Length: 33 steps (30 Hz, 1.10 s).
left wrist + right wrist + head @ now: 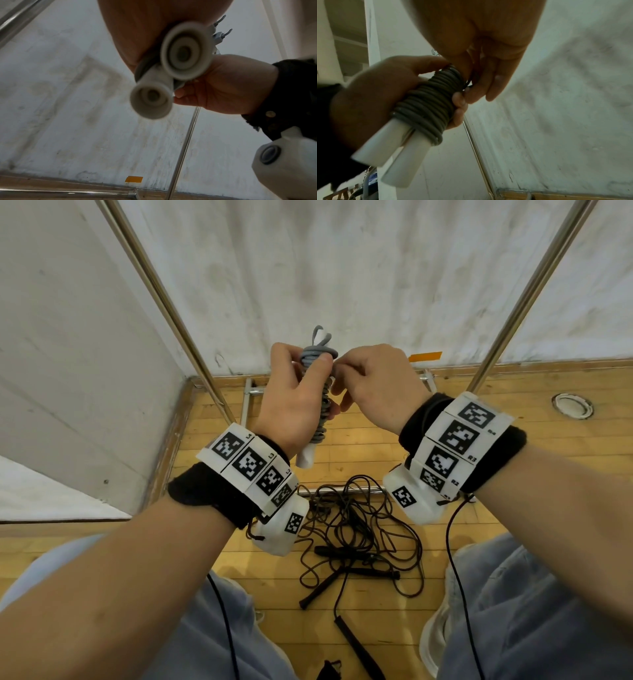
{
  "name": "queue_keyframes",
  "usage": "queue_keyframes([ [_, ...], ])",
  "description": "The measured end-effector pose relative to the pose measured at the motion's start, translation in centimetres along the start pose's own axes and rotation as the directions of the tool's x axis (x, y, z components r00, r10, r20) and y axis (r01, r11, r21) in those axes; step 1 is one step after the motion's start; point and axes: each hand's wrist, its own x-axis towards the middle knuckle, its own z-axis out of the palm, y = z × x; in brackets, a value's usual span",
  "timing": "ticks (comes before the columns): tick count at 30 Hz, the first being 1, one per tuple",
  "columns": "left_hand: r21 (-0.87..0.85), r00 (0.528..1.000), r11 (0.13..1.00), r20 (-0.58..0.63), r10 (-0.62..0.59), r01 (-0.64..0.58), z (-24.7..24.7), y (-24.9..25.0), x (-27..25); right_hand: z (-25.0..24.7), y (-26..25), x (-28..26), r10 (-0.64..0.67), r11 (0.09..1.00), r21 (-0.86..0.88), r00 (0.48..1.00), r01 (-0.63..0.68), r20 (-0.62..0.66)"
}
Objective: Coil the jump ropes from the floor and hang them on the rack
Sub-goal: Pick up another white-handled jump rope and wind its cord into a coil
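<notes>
A grey jump rope (pixel 320 398) is wound tightly round its two white handles (pixel 397 155) into an upright bundle. My left hand (pixel 294 402) grips this bundle round its middle, thumb on top of the coils (pixel 429 106). My right hand (pixel 373 385) pinches the rope's end at the top of the coils, its fingertips (pixel 471 94) against the wraps. From below, the left wrist view shows the two round handle ends (pixel 186 52). Black jump ropes (pixel 356 539) lie tangled on the wooden floor beneath my wrists.
Two metal rack poles (pixel 164 299) (pixel 527 299) rise on either side of my hands, with the rack's base bars (pixel 250 395) on the floor by the white wall. My legs in jeans (pixel 534 611) flank the black ropes. A round floor fitting (pixel 572 405) sits at the right.
</notes>
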Motion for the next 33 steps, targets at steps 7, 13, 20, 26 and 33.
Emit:
queue_keyframes([
  [7, 0.055, 0.998, 0.997, 0.030, 0.051, -0.052, 0.0, 0.1, 0.2, -0.1, -0.1, -0.1, -0.004, 0.999, 0.033, 0.995, 0.008, -0.099],
  [13, 0.036, 1.000, 0.999, -0.004, -0.011, 0.011, -0.6, 0.0, 0.8, 0.0, -0.5, -0.3, 0.014, 0.986, 0.165, 0.994, 0.005, -0.110],
  [20, 0.008, 0.999, 0.999, -0.027, -0.040, 0.040, 0.0, -0.1, 0.3, -0.1, -0.6, 0.0, 0.069, 0.989, 0.144, 0.978, -0.041, -0.197],
  [26, -0.069, 0.997, 0.996, -0.053, -0.062, 0.058, -0.4, 0.7, 0.7, 0.0, 0.2, -0.3, 0.134, 0.970, 0.211, 0.989, -0.118, -0.067],
  [33, -0.118, 0.997, 0.991, -0.036, -0.072, 0.067, -0.1, 0.9, 1.0, 0.0, 0.0, -0.1, 0.111, 0.990, 0.098, 0.985, -0.099, -0.133],
])
